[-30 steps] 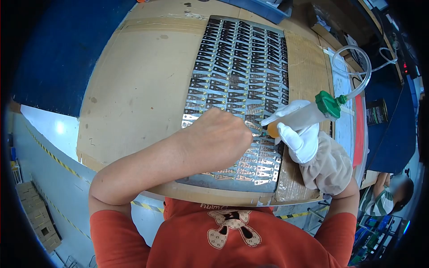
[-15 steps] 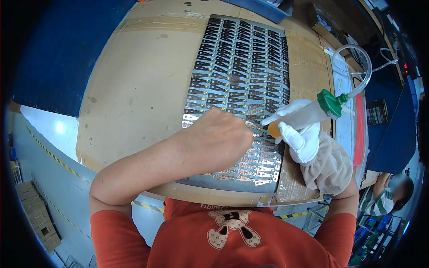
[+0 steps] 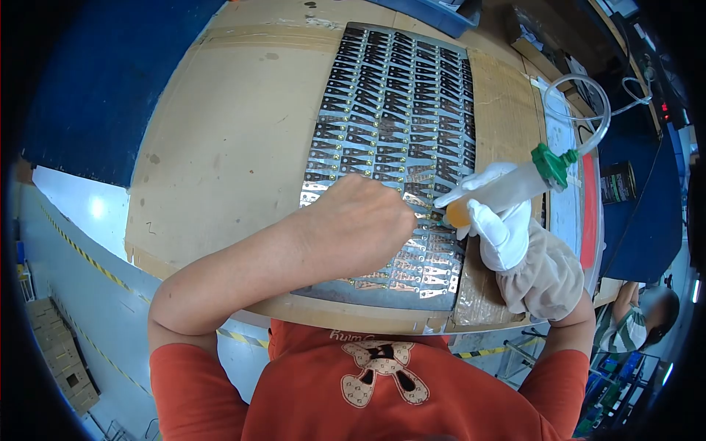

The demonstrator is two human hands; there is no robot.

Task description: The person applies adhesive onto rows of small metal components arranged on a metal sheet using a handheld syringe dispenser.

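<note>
My right hand, in a white glove, is wrapped round a dispensing syringe with amber stuff near its tip and a green cap. The syringe leans, its tip low over small copper-coloured metal pieces laid in rows on a dark metal plate. My bare left hand is closed above the same rows, left of the syringe tip. Its fingers curl underneath, so whatever they hold is hidden. Yellowish dots show on many of the pieces.
A clear hose loops from the green cap toward equipment at the right. Cardboard covers the table around the plate. A blue bin stands at the far edge. Another person is at the right.
My right hand and the syringe have shifted slightly to the right. My left hand stays closed in nearly the same spot.
</note>
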